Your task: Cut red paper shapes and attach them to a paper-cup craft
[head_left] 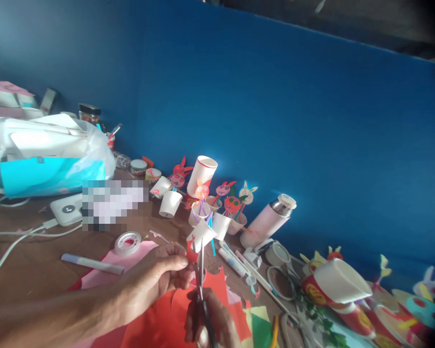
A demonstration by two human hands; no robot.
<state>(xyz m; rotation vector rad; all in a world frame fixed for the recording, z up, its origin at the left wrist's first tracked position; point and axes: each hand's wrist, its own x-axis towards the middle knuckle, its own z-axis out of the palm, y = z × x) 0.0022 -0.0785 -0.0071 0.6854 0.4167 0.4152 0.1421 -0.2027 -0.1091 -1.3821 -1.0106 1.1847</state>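
My right hand (219,316) grips a pair of scissors (203,299) by the black handles, blades pointing away from me and slightly parted. Close beside the blades, my left hand (166,266) pinches a small piece of red paper (192,251). Sheets of red paper (155,314) and pink paper (137,256) lie under and around both hands. Just beyond the scissor tips is a tilted white paper cup (202,236). Behind it, several cups hold straws topped with paper animal faces, among them a red face with green eyes (232,205).
A roll of tape (128,243) and a marker (92,264) lie left. A pink thermos (266,222) stands behind, near a blue wall (275,121). A plastic bag (97,150), a white power bank (67,209) with a cable, and red-and-white cups (340,282) flank the work area.
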